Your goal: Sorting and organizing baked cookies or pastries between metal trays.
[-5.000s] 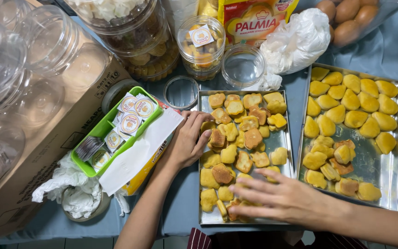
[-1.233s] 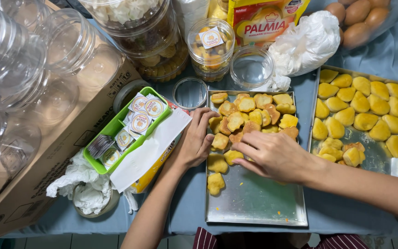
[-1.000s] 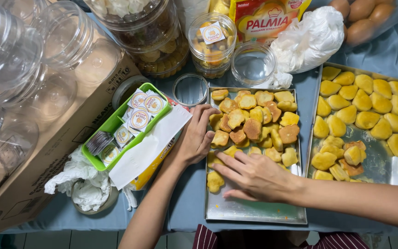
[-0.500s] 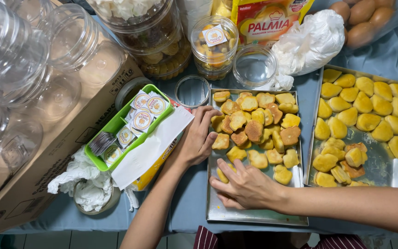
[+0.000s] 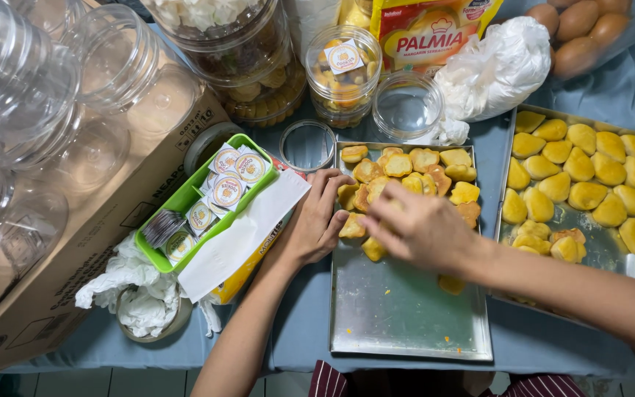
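A metal baking tray [image 5: 406, 316] lies in front of me, its near half bare. Golden baked cookies [image 5: 413, 165] are heaped at its far end. My left hand [image 5: 316, 220] rests on the tray's left edge, fingers touching the cookies there. My right hand [image 5: 420, 228] lies flat over the pile, fingers spread, pushing cookies toward the far end. One loose cookie [image 5: 450, 284] lies just behind that hand. A second tray [image 5: 630, 268] to the right holds yellow cookies [image 5: 582, 173] in rows.
Beyond the tray stand an empty clear jar [image 5: 407, 106], a round lid [image 5: 307, 145] and a filled jar [image 5: 343, 73]. A green basket [image 5: 185, 202] of round stickers sits left. A cardboard box [image 5: 75, 250] carries clear jars. A white plastic bag [image 5: 497, 70] and brown eggs [image 5: 582, 26] lie far right.
My right hand has swept from the tray's near part toward the far end, gathering scattered cookies into a pile. The near half of the tray is now bare. The left hand stayed put.
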